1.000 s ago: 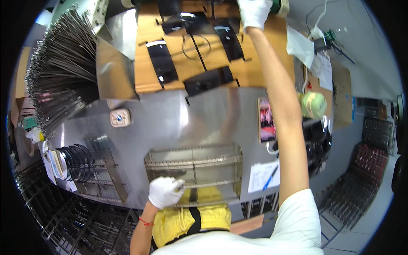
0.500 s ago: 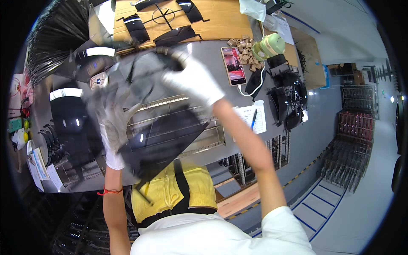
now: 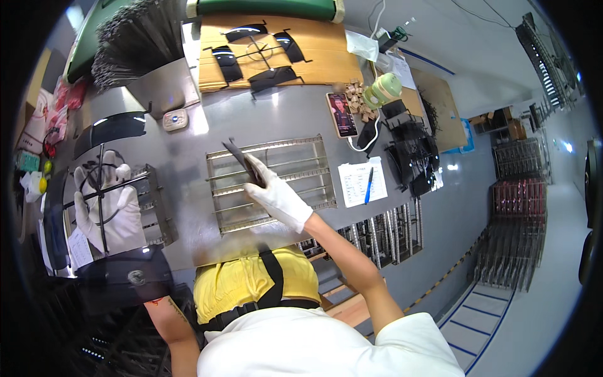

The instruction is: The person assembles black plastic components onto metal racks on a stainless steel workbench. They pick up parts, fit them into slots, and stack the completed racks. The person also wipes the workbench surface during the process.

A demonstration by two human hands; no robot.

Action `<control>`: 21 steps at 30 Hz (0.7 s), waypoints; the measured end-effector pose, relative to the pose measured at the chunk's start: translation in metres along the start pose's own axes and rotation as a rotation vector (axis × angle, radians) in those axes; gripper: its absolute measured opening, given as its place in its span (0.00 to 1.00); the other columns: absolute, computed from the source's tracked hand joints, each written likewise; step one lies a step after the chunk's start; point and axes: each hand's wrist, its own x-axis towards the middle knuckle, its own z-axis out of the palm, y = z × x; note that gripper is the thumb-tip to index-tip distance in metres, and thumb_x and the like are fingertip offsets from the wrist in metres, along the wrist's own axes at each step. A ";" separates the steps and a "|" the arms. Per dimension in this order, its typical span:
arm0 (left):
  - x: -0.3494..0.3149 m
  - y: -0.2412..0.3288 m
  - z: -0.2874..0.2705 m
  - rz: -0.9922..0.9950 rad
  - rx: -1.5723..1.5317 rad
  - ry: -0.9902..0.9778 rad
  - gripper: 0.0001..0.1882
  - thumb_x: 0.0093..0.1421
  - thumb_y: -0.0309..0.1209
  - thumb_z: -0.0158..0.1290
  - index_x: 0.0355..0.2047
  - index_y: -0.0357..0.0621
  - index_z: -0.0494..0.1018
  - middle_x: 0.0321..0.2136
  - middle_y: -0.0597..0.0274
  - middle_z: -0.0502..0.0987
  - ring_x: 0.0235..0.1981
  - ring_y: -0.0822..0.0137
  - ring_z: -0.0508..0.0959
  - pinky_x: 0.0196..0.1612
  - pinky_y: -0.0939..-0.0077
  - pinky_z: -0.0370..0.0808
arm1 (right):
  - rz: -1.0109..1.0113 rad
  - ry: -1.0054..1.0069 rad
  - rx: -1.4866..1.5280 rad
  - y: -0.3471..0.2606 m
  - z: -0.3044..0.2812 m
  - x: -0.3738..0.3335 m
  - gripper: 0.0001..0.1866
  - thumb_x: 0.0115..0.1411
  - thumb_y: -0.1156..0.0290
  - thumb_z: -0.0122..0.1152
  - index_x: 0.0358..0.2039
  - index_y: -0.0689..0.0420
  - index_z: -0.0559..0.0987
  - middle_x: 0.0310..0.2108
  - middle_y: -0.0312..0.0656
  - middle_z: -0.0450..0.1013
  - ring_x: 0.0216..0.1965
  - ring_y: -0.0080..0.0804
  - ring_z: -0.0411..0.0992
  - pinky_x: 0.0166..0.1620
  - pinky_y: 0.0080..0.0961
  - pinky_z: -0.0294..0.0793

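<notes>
A: Black lens piece (image 3: 242, 164), thin and curved, pinched in the gloved right hand (image 3: 274, 195) over the wire rack (image 3: 271, 182). Long axis runs up-left from the fingers, across the rack's bars.

B: Left hand (image 3: 110, 210)?

A: Gloved, fingers spread flat behind a dark moulded frame (image 3: 100, 188) at the table's left edge, beside a smaller rack (image 3: 154, 204). Grip unclear. Right hand is much nearer the wire rack.

B: Labels?

A: White printed sheet (image 3: 359, 182) with blue pen right of the rack. Cardboard (image 3: 314, 53) at the far edge carries more black lenses. Pale green tape roll (image 3: 383, 91) beside it.
</notes>
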 end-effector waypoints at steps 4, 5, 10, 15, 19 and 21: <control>-0.042 -0.002 -0.001 -0.053 0.085 0.189 0.30 0.67 0.41 0.47 0.68 0.58 0.58 0.67 0.33 0.54 0.60 0.39 0.63 0.47 0.59 0.76 | 0.254 -0.225 0.250 0.023 0.027 -0.020 0.33 0.71 0.55 0.42 0.72 0.52 0.51 0.37 0.45 0.77 0.37 0.37 0.77 0.44 0.31 0.75; -0.050 -0.005 0.000 -0.068 0.119 0.266 0.31 0.67 0.42 0.47 0.69 0.60 0.56 0.67 0.33 0.53 0.60 0.39 0.63 0.49 0.58 0.76 | 0.243 -0.228 0.194 0.027 0.034 -0.022 0.34 0.71 0.51 0.40 0.71 0.54 0.51 0.36 0.47 0.79 0.38 0.46 0.78 0.46 0.36 0.75; -0.068 -0.004 0.007 -0.003 0.091 0.238 0.40 0.63 0.38 0.55 0.72 0.68 0.49 0.65 0.37 0.55 0.55 0.43 0.66 0.46 0.63 0.79 | 0.018 -0.170 -0.038 0.040 0.059 -0.010 0.14 0.70 0.64 0.40 0.49 0.56 0.69 0.55 0.59 0.69 0.35 0.58 0.76 0.41 0.44 0.77; -0.082 0.005 0.004 0.022 0.101 0.328 0.40 0.61 0.41 0.56 0.71 0.68 0.51 0.64 0.37 0.57 0.50 0.47 0.67 0.41 0.68 0.79 | -0.036 -0.113 -0.252 0.041 0.070 0.003 0.23 0.66 0.65 0.44 0.60 0.57 0.60 0.34 0.60 0.67 0.26 0.53 0.73 0.34 0.42 0.74; -0.093 0.004 -0.003 0.052 0.099 0.342 0.39 0.61 0.41 0.56 0.70 0.68 0.53 0.64 0.38 0.57 0.50 0.46 0.67 0.39 0.68 0.78 | 0.084 -0.205 -0.431 0.030 0.078 0.014 0.14 0.63 0.70 0.47 0.48 0.59 0.66 0.45 0.73 0.63 0.26 0.57 0.76 0.32 0.43 0.78; -0.094 0.003 -0.004 0.044 0.081 0.359 0.38 0.61 0.41 0.56 0.70 0.68 0.54 0.64 0.38 0.56 0.50 0.46 0.67 0.39 0.68 0.78 | 0.150 -0.240 -0.404 0.017 0.081 0.019 0.14 0.64 0.65 0.48 0.46 0.59 0.69 0.45 0.75 0.67 0.28 0.57 0.78 0.33 0.45 0.79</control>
